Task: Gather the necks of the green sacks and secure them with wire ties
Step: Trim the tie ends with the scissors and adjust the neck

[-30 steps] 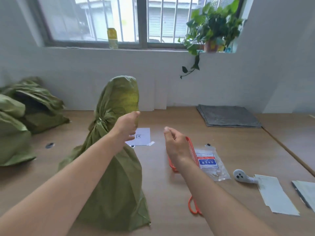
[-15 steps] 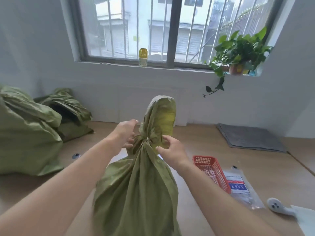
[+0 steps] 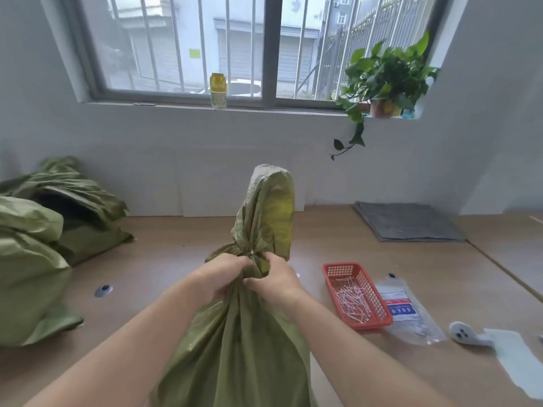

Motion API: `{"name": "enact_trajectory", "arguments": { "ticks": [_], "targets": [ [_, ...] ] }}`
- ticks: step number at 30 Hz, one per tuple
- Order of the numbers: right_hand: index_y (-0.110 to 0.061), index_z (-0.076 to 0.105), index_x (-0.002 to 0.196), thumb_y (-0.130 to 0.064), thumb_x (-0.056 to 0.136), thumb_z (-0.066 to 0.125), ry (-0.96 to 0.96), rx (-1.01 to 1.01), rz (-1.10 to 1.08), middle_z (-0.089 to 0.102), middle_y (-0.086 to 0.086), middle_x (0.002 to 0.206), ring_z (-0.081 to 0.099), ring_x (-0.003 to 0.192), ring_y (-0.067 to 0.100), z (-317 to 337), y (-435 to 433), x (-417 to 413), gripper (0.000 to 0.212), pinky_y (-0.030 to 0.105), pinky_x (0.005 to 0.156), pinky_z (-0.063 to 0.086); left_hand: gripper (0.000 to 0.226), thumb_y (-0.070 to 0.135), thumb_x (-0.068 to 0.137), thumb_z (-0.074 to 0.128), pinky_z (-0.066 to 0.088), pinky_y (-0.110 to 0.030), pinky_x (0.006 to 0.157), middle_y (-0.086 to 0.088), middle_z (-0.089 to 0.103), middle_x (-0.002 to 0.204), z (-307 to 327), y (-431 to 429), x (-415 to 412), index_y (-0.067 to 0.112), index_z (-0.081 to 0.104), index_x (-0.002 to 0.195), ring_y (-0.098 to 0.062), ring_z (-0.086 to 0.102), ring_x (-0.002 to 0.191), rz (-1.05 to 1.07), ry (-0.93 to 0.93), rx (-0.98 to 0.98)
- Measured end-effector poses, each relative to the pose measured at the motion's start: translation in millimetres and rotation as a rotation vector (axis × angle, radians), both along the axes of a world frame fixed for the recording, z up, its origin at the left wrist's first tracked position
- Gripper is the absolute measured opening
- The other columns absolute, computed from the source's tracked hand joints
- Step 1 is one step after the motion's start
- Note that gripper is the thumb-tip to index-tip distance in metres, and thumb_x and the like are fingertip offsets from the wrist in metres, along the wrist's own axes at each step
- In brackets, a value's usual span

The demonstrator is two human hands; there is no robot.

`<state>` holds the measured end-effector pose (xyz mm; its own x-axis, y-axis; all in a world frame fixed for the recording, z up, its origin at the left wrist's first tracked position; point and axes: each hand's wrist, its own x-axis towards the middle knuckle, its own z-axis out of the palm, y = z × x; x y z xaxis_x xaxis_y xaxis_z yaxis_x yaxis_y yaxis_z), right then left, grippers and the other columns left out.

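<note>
A filled green sack (image 3: 235,348) stands upright on the wooden table in front of me, its neck bunched and its top flap sticking up. My left hand (image 3: 220,274) grips the gathered neck from the left. My right hand (image 3: 276,279) grips it from the right, fingers curled into the fabric just below a small pale wire tie (image 3: 251,254) at the pinch. A red basket (image 3: 355,295) holding several white wire ties lies on the table to the right.
Other green sacks (image 3: 32,259) lie heaped at the left, one gaping open. Right of the basket lie a clear packet (image 3: 407,315), a white device (image 3: 464,336) and paper. A grey mat (image 3: 408,221) lies at the back right by the wall.
Both hands have closed in on the sack's neck and now grip it from either side. The view has shifted so the sack stands centred before me.
</note>
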<state>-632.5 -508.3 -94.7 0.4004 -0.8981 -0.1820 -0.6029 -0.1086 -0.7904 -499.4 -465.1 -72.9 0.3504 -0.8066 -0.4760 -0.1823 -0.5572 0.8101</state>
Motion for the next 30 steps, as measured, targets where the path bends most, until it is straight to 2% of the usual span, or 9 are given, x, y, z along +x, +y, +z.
{"name": "enact_trajectory", "arguments": {
  "ticks": [2,5,7,9,11,16,19,28,30],
  "targets": [
    [-0.030,0.058,0.137,-0.029,0.083,0.076,-0.033,-0.043,0.020,0.070,-0.004,0.124,0.065,0.118,0.023,0,-10,7,0.056,0.038,0.102,0.054,0.022,0.026,0.096,0.057,0.062,-0.050,0.088,-0.013,0.078,0.102,7,-8,1,0.017,0.075,0.105,-0.032,0.076,0.090,-0.029,-0.048,-0.021],
    [-0.033,0.061,0.127,-0.026,0.081,0.069,-0.124,-0.091,0.048,0.072,-0.005,0.114,0.067,0.110,0.022,7,-30,16,0.047,0.042,0.098,0.056,0.019,0.022,0.094,0.059,0.062,-0.047,0.084,-0.007,0.078,0.095,25,-24,6,0.020,0.076,0.102,-0.025,0.074,0.079,-0.024,-0.081,-0.083],
    [-0.033,0.061,0.119,-0.020,0.082,0.063,-0.222,-0.109,0.069,0.073,-0.007,0.106,0.068,0.103,0.019,16,-45,21,0.040,0.039,0.093,0.058,0.019,0.018,0.094,0.060,0.063,-0.046,0.084,-0.006,0.079,0.092,40,-37,10,0.019,0.077,0.102,-0.024,0.074,0.078,-0.008,-0.084,-0.136],
    [-0.034,0.061,0.116,-0.015,0.084,0.061,-0.317,-0.139,0.080,0.073,-0.012,0.099,0.069,0.097,0.016,27,-61,26,0.038,0.032,0.087,0.058,0.019,0.014,0.096,0.060,0.063,-0.044,0.087,-0.008,0.080,0.099,56,-50,12,0.018,0.077,0.104,-0.025,0.075,0.086,0.013,-0.095,-0.197],
    [-0.035,0.062,0.119,-0.011,0.087,0.061,-0.404,-0.174,0.079,0.071,-0.016,0.095,0.070,0.094,0.013,41,-76,30,0.040,0.027,0.084,0.056,0.021,0.012,0.097,0.060,0.061,-0.037,0.080,-0.009,0.079,0.104,70,-63,15,0.018,0.077,0.107,-0.023,0.073,0.088,0.027,-0.108,-0.256],
    [-0.032,0.058,0.127,-0.011,0.087,0.062,-0.464,-0.346,0.050,0.073,-0.008,0.107,0.068,0.102,0.020,73,-118,52,0.046,0.032,0.085,0.052,0.021,0.012,0.096,0.062,0.056,-0.029,0.073,0.000,0.080,0.095,106,-105,30,0.022,0.078,0.105,-0.015,0.072,0.079,0.054,-0.085,-0.375],
    [-0.029,0.056,0.135,-0.008,0.089,0.061,-0.467,-0.420,0.000,0.072,0.000,0.115,0.066,0.107,0.025,93,-152,62,0.051,0.036,0.092,0.054,0.019,0.013,0.094,0.064,0.054,-0.023,0.063,0.003,0.077,0.085,126,-141,36,0.022,0.077,0.104,-0.009,0.071,0.070,0.033,-0.056,-0.429],
    [-0.033,0.050,0.145,-0.006,0.087,0.055,-0.413,-0.598,-0.125,0.069,0.006,0.119,0.063,0.113,0.029,156,-289,70,0.065,0.042,0.101,0.052,0.022,0.019,0.088,0.070,0.056,-0.038,0.093,-0.001,0.077,0.093,181,-278,42,0.021,0.078,0.108,-0.019,0.070,0.089,-0.098,0.023,-0.575],
    [-0.031,0.052,0.143,-0.001,0.086,0.052,-0.416,-0.611,-0.130,0.069,-0.001,0.113,0.063,0.110,0.026,166,-324,67,0.064,0.033,0.095,0.051,0.019,0.022,0.090,0.069,0.055,-0.038,0.093,-0.002,0.077,0.096,188,-312,44,0.020,0.078,0.107,-0.019,0.069,0.091,-0.118,0.063,-0.598]
  ]
}}
